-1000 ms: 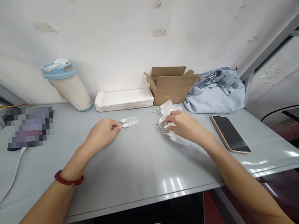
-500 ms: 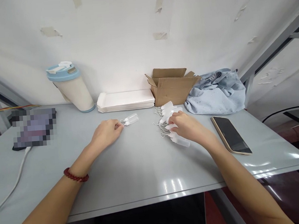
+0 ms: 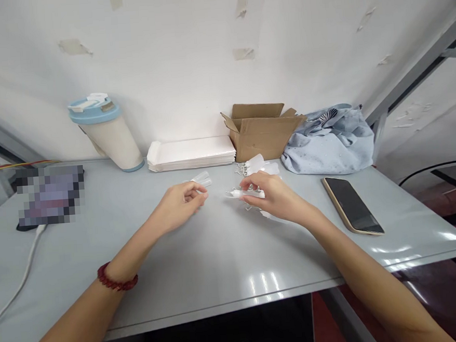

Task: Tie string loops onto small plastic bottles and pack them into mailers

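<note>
My right hand (image 3: 272,195) pinches a small translucent plastic tag (image 3: 236,193), bottle-shaped with a string loop, between thumb and fingers. It is just above a loose group of similar translucent tags (image 3: 255,164), partly covered by the hand. My left hand (image 3: 183,203) is to the left, fingers loosely curled with a small gap between thumb and fingertips, and nothing shows in it. Right behind its fingers lies one separate clear tag (image 3: 202,179) on the table, its string end hidden by the hand.
Along the wall stand a tumbler (image 3: 106,135) with blue lid, a stack of white flat boxes (image 3: 191,154), an open cardboard box (image 3: 262,137) and a light blue cloth bag (image 3: 330,145). A phone (image 3: 353,205) lies right; a blurred device (image 3: 52,196) with cable lies left.
My left hand has let go of the separate clear tag and moved right, toward the middle. My right hand has drawn one tag slightly left from the group.
</note>
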A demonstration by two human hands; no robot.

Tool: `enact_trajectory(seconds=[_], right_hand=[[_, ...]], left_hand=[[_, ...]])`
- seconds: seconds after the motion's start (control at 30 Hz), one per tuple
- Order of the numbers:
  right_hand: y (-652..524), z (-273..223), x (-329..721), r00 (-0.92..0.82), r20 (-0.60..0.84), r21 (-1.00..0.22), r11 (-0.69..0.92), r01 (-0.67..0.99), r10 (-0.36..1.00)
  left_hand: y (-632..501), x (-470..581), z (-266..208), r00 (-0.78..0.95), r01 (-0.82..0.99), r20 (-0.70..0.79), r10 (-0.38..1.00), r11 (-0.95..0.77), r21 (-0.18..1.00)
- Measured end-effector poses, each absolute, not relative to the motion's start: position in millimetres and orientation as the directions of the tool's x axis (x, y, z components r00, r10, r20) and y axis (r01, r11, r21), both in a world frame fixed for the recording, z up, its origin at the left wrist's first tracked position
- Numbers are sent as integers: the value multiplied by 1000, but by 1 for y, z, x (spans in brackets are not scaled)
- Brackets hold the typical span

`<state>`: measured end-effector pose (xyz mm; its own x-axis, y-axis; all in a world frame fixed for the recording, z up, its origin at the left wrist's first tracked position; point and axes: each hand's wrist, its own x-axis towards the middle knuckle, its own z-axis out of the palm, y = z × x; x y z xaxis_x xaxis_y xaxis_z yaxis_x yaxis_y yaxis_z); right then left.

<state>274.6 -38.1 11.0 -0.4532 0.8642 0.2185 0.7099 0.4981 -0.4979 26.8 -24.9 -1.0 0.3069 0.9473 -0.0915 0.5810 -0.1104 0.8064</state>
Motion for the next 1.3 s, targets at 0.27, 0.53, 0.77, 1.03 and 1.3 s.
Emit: enact_trajectory(seconds=[0.27,0.53,0.77,1.03,1.3], right_hand=[[-41,9,266,-445,124,-727,386,568,887],[-38,11,265,-480,-124,-950,35,309,869],[-39,5,257,-590,-280,-955,-282,93,757],[-40,0,254,-635,-268,-962,-231,143,724],[-40,2,256,-596,-201,-977,-117,177,777]], left_hand=[[-35,37,-3,467,542,-95,879,-200,816],[-36,36,9,382,410,-125,916,-46,911],[-38,39,7,397,310,-132,908,3,951],[-41,40,8,332,239,-155,930,76,968],[-38,39,5,274,197,-201,940,149,969]])
